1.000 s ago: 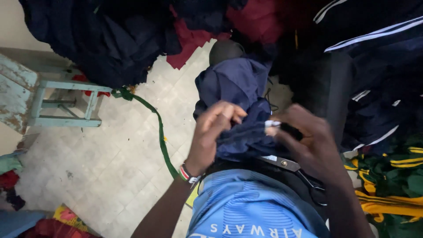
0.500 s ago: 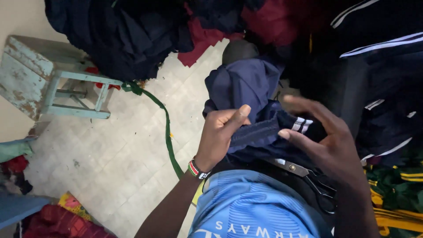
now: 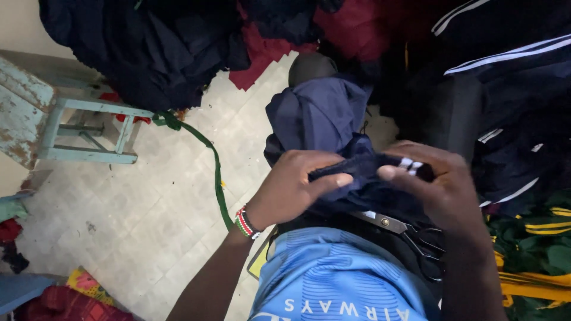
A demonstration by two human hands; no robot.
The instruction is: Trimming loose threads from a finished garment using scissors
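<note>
The person sits over their lap with a navy garment [image 3: 333, 119] bunched up in front of them, its bulk heaped away from the body and one edge pulled back toward the chest. Both hands meet on that edge. The left hand [image 3: 294, 190] is curled closed, thumb and fingers pinching a fold of the dark cloth. The right hand [image 3: 440, 190] is also closed around the fabric, thumb pressing from the inside, with a small white-striped tag [image 3: 410, 163] showing just at its fingertips.

The stretch of cloth held between the two hands runs roughly side to side, level across the lap, and the hands sit nearly touching, the tag end lying toward the right hand.

Just below the hands, a pair of scissors [image 3: 410, 235] rests on the lap, blades pointing left, handles toward the right side, closer to the right hand. A green strip [image 3: 215, 172] trails across the tiled floor [image 3: 137, 214] beside a pale blue stool [image 3: 65, 131].
</note>
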